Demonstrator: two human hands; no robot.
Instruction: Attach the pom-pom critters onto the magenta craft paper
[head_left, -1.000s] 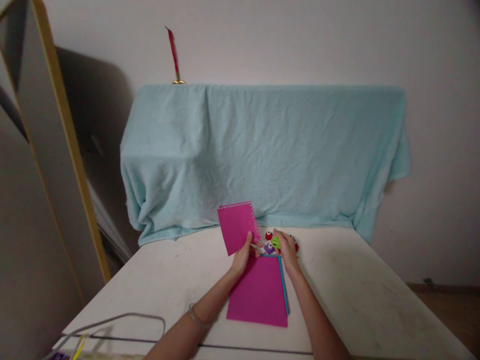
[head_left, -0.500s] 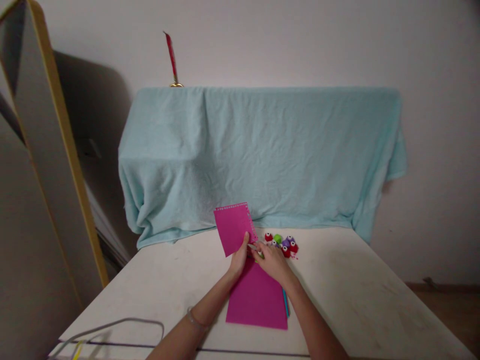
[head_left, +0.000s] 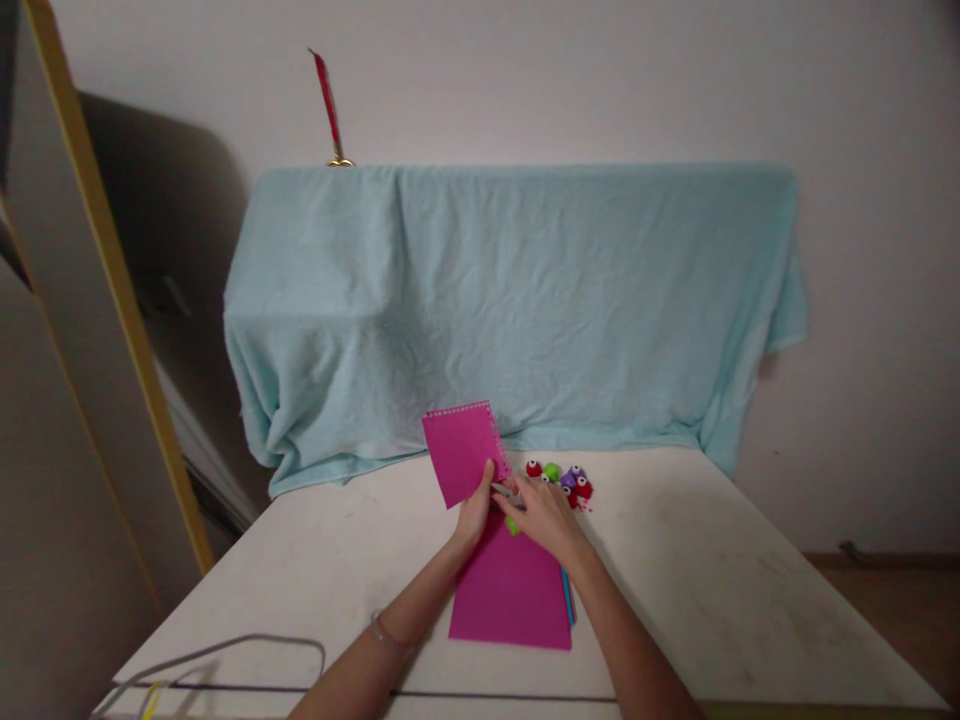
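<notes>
At frame centre, the left hand (head_left: 474, 513) pinches a pink card (head_left: 463, 452) upright; the right hand (head_left: 541, 516) grasps a green punch (head_left: 513, 524) against its edge

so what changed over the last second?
The right hand left the punches and moved left to the pink card, with something green under it. The left hand held that card up throughout; the paper stack stayed flat.

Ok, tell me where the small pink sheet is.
In the head view the small pink sheet is held up by the left hand just left of centre, above the pink stack and before the blue cloth.
</notes>
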